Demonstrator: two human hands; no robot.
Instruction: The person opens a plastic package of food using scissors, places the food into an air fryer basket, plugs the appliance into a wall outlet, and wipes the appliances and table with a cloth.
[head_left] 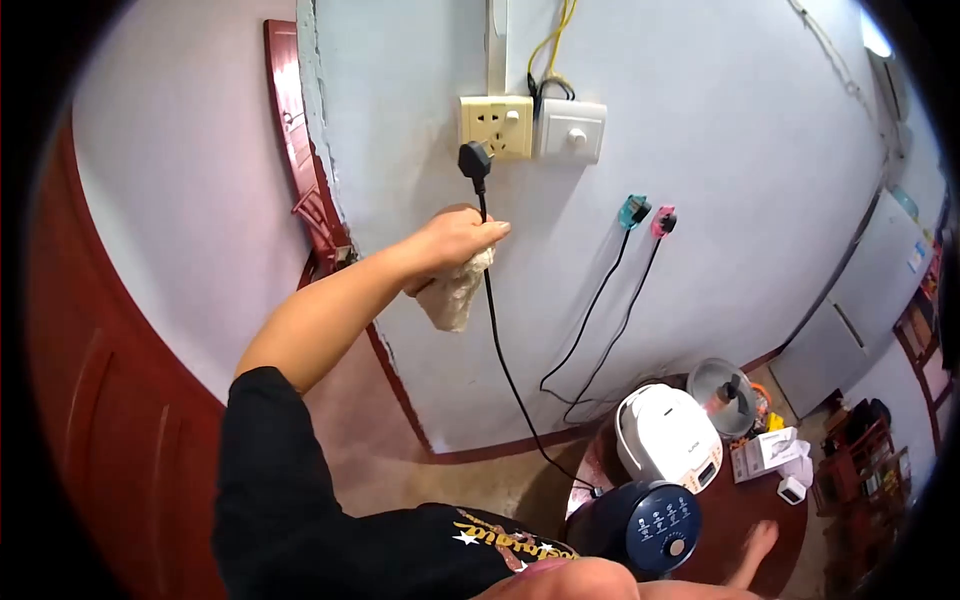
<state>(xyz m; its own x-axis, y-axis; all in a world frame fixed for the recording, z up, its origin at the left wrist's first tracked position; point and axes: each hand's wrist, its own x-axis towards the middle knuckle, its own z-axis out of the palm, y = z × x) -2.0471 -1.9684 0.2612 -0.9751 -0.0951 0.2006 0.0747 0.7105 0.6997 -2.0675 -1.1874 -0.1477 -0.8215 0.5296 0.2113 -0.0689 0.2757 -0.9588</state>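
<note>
My left hand point(458, 240) is closed in front of the wall, round a black power cord point(497, 330) and a crumpled whitish cloth point(452, 298) that hangs below the fingers. Above the hand, the cord's black plug point(475, 160) stands up just below a cream wall socket point(497, 127), apart from its holes as far as I can tell. The cord runs down to a dark blue electric cooker point(662, 527) on a round dark red table point(775, 505). My right hand point(762, 538) rests on the table, to the right of the cooker, seemingly flat and holding nothing.
A white rice cooker point(668, 438), a metal pot point(722, 395) and a white box point(765, 455) stand on the table. Two more plugs hang in a teal holder point(634, 211) and a pink holder point(664, 222). Beside the socket is a white switch point(571, 131). A fridge point(850, 310) stands right.
</note>
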